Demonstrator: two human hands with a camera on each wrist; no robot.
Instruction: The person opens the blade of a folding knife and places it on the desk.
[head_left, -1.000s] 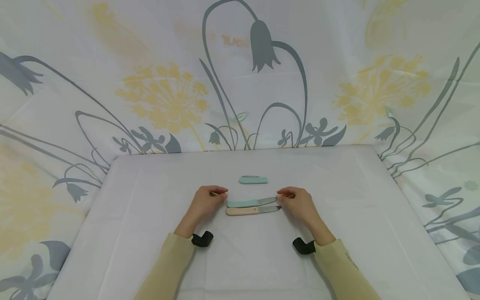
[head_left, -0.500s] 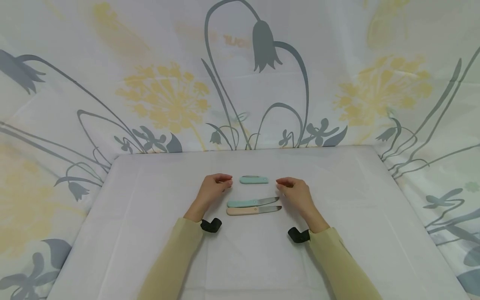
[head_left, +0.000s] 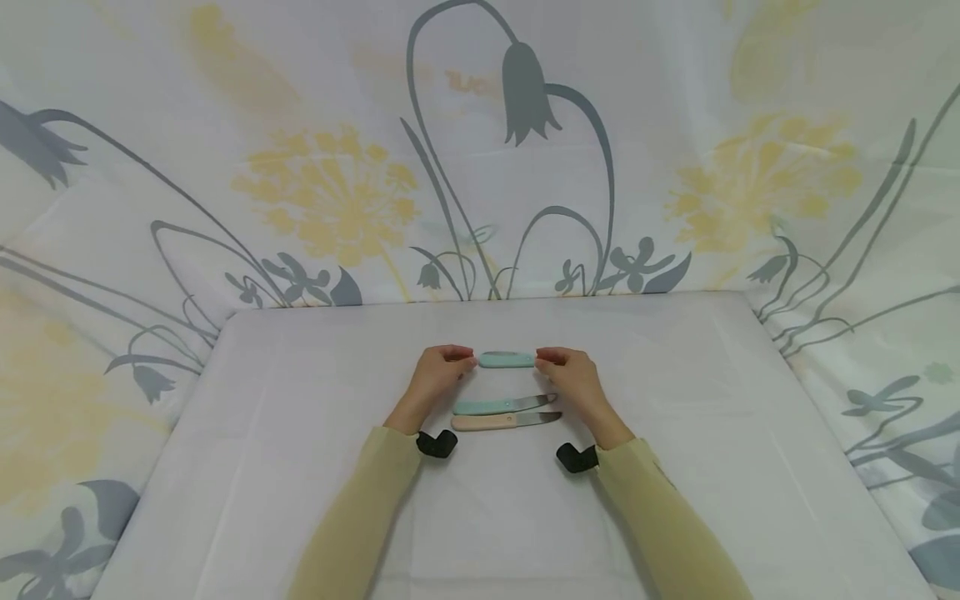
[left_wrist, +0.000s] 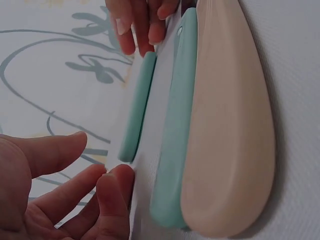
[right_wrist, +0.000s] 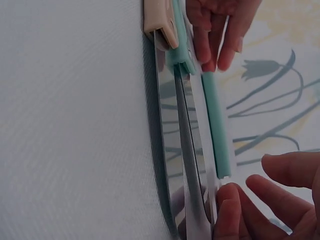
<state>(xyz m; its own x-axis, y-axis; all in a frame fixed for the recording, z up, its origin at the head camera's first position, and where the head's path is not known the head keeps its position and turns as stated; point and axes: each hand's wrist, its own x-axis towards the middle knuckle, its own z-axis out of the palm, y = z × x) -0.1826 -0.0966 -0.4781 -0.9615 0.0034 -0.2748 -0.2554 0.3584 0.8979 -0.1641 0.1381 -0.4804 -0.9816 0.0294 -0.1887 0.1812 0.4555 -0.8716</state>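
Note:
A folded mint-green pocket knife (head_left: 507, 361) lies on the white table, its blade tucked into the handle. At its left end is my left hand (head_left: 441, 377), fingers loosely bent and thumb apart from them. My right hand (head_left: 572, 377) is at the opposite end in a similar pose. Fingertips come right up to both ends; whether they touch cannot be told, and neither hand grips it. Nearer to me lie two unfolded knives side by side, blades pointing right: one with a mint-green handle (head_left: 482, 408), the other with a beige handle (head_left: 480, 423).
White cloth covers the table (head_left: 300, 400). Behind and at both sides rises a floral curtain (head_left: 337, 192) with grey and yellow print. A black wrist-worn device (head_left: 437, 444) sits below the left hand, and another black device (head_left: 577, 457) below the right.
Both hands have moved away from me, from beside the open knives to the folded one, and closer together. The three knives have kept their places.

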